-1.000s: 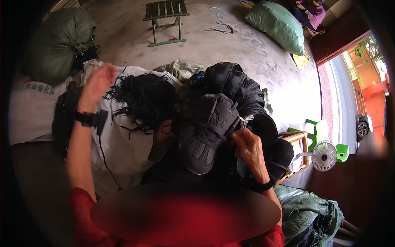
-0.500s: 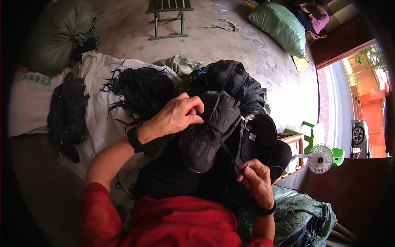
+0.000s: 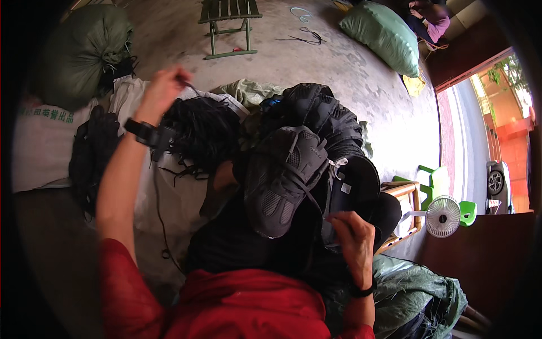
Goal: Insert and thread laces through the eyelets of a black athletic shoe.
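A dark grey sneaker [image 3: 274, 195] with mesh panels and a black lace across it rests on my lap. My left hand [image 3: 162, 93], smeared by motion, is raised over a pile of black laces [image 3: 206, 131]. A dark strand, apparently a lace, trails from its closed fingers toward the pile. Beside the sneaker, at its right, my right hand [image 3: 354, 234] is closed, its fingertips at the sneaker's shoelace [image 3: 310, 198]; blur hides the exact grip. A second black shoe [image 3: 339, 192] lies partly hidden to the right of the sneaker.
Several black shoes [image 3: 322, 113] are heaped beyond my lap. Black gloves [image 3: 95, 150] lie at the left by a stuffed green sack [image 3: 84, 51]. A folding stool [image 3: 231, 28] stands ahead; a small fan [image 3: 442, 216] is at right. Another person [image 3: 436, 28] sits far right.
My left hand has left the sneaker and swung up and left to the lace pile. My right hand has stayed near the sneaker's right side, shifting slightly.
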A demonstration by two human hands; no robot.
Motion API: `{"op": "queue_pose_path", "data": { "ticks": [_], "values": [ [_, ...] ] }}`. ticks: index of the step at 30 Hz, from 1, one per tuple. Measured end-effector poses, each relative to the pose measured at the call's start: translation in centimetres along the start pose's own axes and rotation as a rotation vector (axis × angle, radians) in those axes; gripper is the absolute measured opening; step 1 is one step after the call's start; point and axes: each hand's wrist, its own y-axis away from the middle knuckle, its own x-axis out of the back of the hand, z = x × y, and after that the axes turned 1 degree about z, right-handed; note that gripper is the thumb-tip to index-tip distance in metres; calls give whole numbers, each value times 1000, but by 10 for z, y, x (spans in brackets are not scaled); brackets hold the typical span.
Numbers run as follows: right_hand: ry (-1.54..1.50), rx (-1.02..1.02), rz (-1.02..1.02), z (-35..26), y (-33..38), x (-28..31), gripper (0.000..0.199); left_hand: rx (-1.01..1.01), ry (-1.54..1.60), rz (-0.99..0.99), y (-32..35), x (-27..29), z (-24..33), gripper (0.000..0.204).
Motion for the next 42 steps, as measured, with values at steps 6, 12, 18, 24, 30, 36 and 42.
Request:
{"op": "queue_pose_path", "data": {
  "ticks": [6,12,18,24,30,36,42],
  "values": [
    [-183,56,60,0,-44,-40,13,-75,-77,309,43,242,188,24],
    [-132,24,98,11,-39,-53,9,-273,-41,934,108,308,210,20],
    [-70,36,91,6,-38,-55,9,21,-507,648,120,131,17,17],
    [-347,-181,-98,6,-48,-44,21,-62,-549,82,118,-162,-63,13],
    [357,360,308,6,-43,-72,7,-525,-913,-63,138,-244,-82,12],
    [-163,-41,43,0,-56,-54,12,-351,-930,-71,147,-237,-74,11],
    [117,249,47,12,-53,-55,12,-391,-887,-84,143,-236,-59,2]
  ]
}}
